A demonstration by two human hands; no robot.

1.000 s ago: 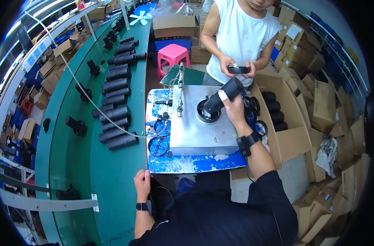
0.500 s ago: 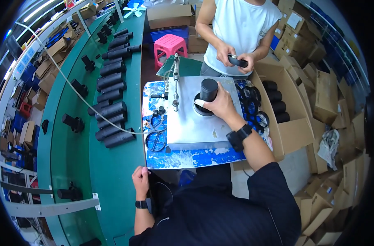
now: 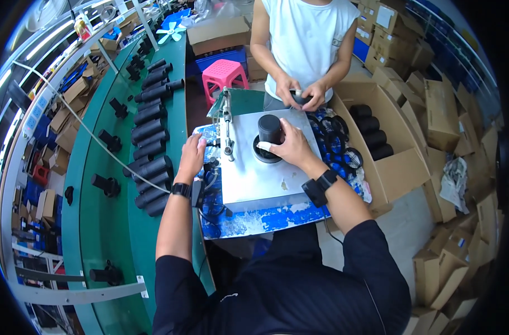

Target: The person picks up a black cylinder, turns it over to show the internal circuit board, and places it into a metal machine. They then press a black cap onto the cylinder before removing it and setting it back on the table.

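Observation:
My right hand [image 3: 293, 146] is wrapped round a black ribbed cylinder [image 3: 269, 129], with white tape on the thumb. The cylinder stands upright in a round black ring [image 3: 260, 151] on top of a metal box [image 3: 249, 187]. My left hand [image 3: 193, 153] is at the box's left side, fingers reaching forward and thumb apart, close to a small black fitting [image 3: 212, 143]. I see nothing held in it. Between the hands rises a metal air cylinder on a post [image 3: 227, 125], fixed at the box's left edge.
Black tubes [image 3: 151, 142] lie in a row on the green bench [image 3: 176, 234] at left. Black rings [image 3: 335, 134] sit right of the box, beside an open carton [image 3: 400, 173] of black cylinders. Across from me, another person's hands [image 3: 305, 99] hold a dark part. A pink stool [image 3: 225, 72] stands behind.
My left hand has moved forward from the bench's near edge to the box's left side. My right hand keeps its hold on the cylinder. The whole view has shifted slightly.

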